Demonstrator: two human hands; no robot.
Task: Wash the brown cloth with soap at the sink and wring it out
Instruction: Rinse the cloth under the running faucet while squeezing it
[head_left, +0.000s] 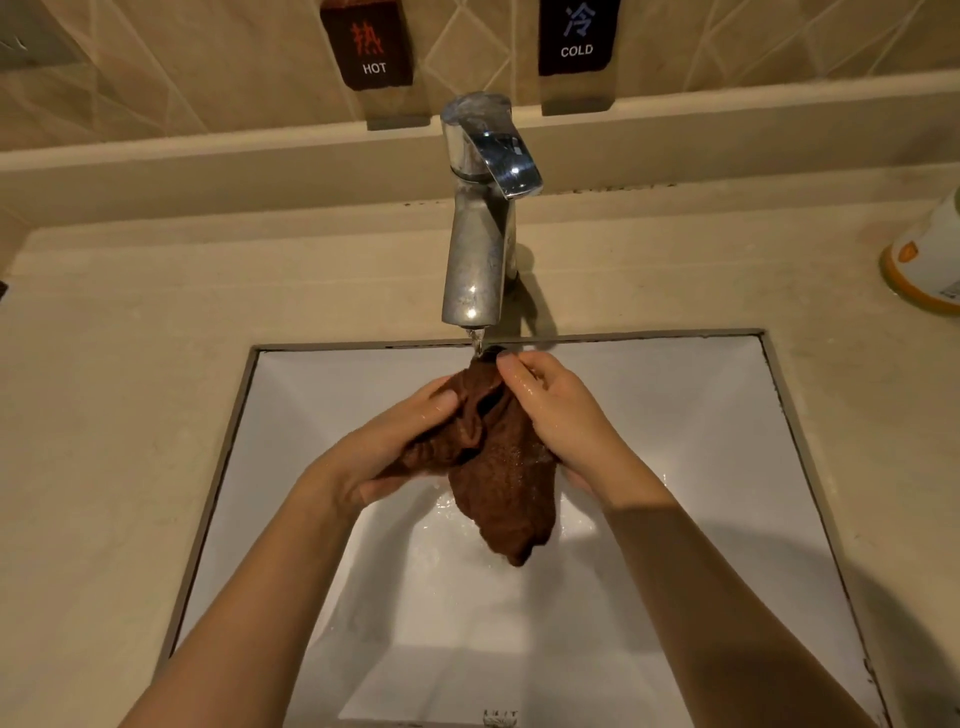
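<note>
The brown cloth (506, 478) hangs wet and bunched over the white square sink (691, 415), its top edge right under the chrome faucet (480, 249). A thin stream of water (476, 340) runs from the spout onto the cloth. My left hand (384, 452) grips the cloth's left side from below. My right hand (558, 410) holds its right side, fingertips pinching the upper corner beside the stream. The lower end of the cloth dangles free above the basin.
A beige stone counter (130, 389) surrounds the sink. A white and orange bottle (924, 260) stands at the far right edge. On the tiled back wall hang a HOT sign (369, 44) and a COLD sign (576, 36) above a ledge.
</note>
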